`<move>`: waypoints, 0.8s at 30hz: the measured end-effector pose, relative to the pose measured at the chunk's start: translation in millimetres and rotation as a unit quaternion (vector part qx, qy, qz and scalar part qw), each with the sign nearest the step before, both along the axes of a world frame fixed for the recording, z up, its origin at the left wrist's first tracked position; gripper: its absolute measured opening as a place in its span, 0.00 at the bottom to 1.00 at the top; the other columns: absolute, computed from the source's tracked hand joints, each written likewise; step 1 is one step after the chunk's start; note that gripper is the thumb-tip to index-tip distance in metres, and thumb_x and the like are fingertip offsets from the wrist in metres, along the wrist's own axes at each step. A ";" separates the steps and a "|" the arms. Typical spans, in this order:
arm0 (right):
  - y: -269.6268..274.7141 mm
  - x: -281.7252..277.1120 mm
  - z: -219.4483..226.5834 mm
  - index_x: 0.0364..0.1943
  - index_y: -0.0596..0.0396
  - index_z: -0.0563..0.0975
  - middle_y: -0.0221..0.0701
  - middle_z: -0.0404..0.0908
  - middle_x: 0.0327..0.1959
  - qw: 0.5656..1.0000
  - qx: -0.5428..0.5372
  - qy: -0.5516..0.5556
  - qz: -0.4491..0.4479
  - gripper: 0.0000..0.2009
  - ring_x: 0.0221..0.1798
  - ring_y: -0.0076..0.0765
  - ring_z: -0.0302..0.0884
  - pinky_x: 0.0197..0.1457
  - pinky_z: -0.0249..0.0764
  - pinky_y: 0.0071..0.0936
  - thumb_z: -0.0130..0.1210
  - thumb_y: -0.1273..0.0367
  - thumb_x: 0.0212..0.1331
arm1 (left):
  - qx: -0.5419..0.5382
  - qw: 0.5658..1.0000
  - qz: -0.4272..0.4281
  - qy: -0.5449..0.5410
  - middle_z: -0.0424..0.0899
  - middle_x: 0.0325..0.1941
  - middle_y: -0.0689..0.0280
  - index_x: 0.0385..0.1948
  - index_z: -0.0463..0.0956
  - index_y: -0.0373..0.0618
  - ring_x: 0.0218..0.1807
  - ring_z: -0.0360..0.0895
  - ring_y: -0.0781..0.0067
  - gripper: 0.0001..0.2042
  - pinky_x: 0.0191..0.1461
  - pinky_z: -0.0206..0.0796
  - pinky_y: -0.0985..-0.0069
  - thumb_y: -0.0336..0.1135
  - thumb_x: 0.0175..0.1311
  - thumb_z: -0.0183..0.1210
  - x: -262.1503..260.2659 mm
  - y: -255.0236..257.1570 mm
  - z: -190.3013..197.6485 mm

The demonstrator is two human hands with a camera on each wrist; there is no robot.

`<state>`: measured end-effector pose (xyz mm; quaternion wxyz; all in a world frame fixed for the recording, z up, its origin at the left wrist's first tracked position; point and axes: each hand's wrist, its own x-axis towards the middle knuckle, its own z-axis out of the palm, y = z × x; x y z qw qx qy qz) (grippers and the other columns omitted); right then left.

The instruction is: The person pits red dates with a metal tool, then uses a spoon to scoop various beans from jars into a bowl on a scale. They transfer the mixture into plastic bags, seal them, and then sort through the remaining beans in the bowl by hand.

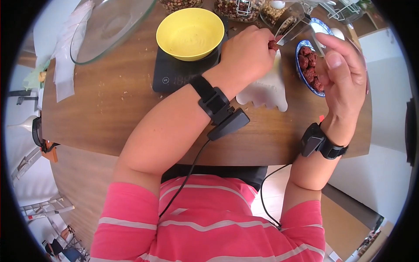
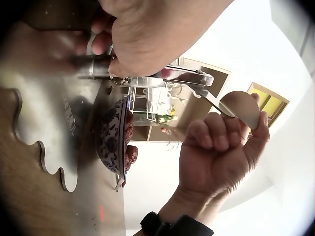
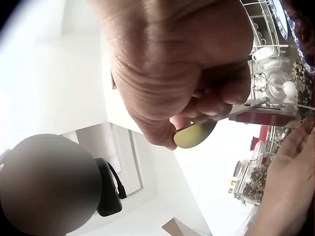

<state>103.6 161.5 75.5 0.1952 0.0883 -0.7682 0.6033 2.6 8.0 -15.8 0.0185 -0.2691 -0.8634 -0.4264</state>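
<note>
A metal lever slicer stands at the back right of the table; its silver, scalloped base plate (image 1: 264, 94) shows below my left hand (image 1: 246, 54). The fingertips of that hand pinch a dark red dried date (image 1: 273, 45) close to the slicer's metal arm (image 1: 294, 31). With thumb and fingers, my right hand (image 1: 347, 72) grips the rounded end of the slicer's lever (image 2: 241, 105), which is raised in the left wrist view. Beside the slicer sits a blue-and-white bowl (image 2: 109, 140) holding several dried dates (image 1: 309, 65).
A yellow bowl (image 1: 190, 32) stands on a black scale (image 1: 163, 81) to the left. Farther left are a large glass bowl (image 1: 104, 32) and a clear plastic bag (image 1: 65, 83). Jars (image 1: 238, 8) line the back, with a second blue-rimmed dish (image 1: 321, 26) behind the dates.
</note>
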 end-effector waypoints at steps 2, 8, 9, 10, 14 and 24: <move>2.5 -0.2 -1.3 0.52 0.59 0.85 0.15 0.70 0.22 1.000 0.007 -0.004 0.006 0.12 0.23 0.10 0.60 0.25 0.52 0.15 0.59 0.70 0.69 | -0.004 1.000 -0.004 -0.001 0.85 0.45 0.59 0.43 0.86 0.50 0.48 0.83 0.51 0.11 0.51 0.74 0.55 0.42 0.63 0.64 -0.5 -1.5 0.0; 7.0 2.0 -1.1 0.53 0.59 0.85 0.15 0.69 0.22 0.999 0.028 -0.022 0.025 0.13 0.23 0.10 0.58 0.25 0.50 0.15 0.58 0.72 0.69 | -0.011 1.000 -0.017 -0.009 0.84 0.44 0.58 0.40 0.87 0.53 0.47 0.83 0.51 0.10 0.50 0.74 0.55 0.43 0.63 0.64 -3.6 -2.8 -0.6; 7.7 1.8 -1.2 0.53 0.59 0.85 0.15 0.69 0.22 0.999 0.029 -0.022 0.031 0.13 0.23 0.10 0.57 0.25 0.49 0.15 0.57 0.73 0.68 | -0.016 1.000 -0.019 -0.008 0.84 0.44 0.58 0.40 0.87 0.53 0.47 0.83 0.51 0.10 0.50 0.74 0.55 0.43 0.63 0.64 -4.0 -2.7 -0.7; 6.6 2.3 -0.9 0.53 0.59 0.85 0.15 0.69 0.22 0.999 0.029 -0.022 0.031 0.13 0.23 0.10 0.57 0.25 0.49 0.15 0.57 0.73 0.68 | -0.021 1.000 -0.021 -0.008 0.84 0.44 0.58 0.40 0.87 0.53 0.47 0.83 0.50 0.10 0.50 0.74 0.55 0.44 0.63 0.64 -4.1 -2.6 -0.8; 5.3 3.8 1.0 0.52 0.59 0.84 0.13 0.65 0.22 0.997 0.037 -0.053 0.043 0.13 0.25 0.10 0.56 0.29 0.52 0.16 0.57 0.75 0.66 | -0.032 0.999 -0.020 -0.002 0.85 0.44 0.58 0.42 0.87 0.52 0.48 0.83 0.51 0.12 0.50 0.74 0.55 0.45 0.63 0.64 -2.7 -1.3 0.0; -1.2 5.6 2.8 0.45 0.57 0.83 0.13 0.58 0.21 0.987 0.076 -0.122 0.073 0.11 0.27 0.13 0.55 0.34 0.58 0.17 0.58 0.79 0.59 | -0.045 0.999 -0.015 0.012 0.85 0.46 0.58 0.45 0.87 0.49 0.50 0.83 0.50 0.15 0.52 0.75 0.55 0.46 0.64 0.64 -1.3 -2.9 -0.9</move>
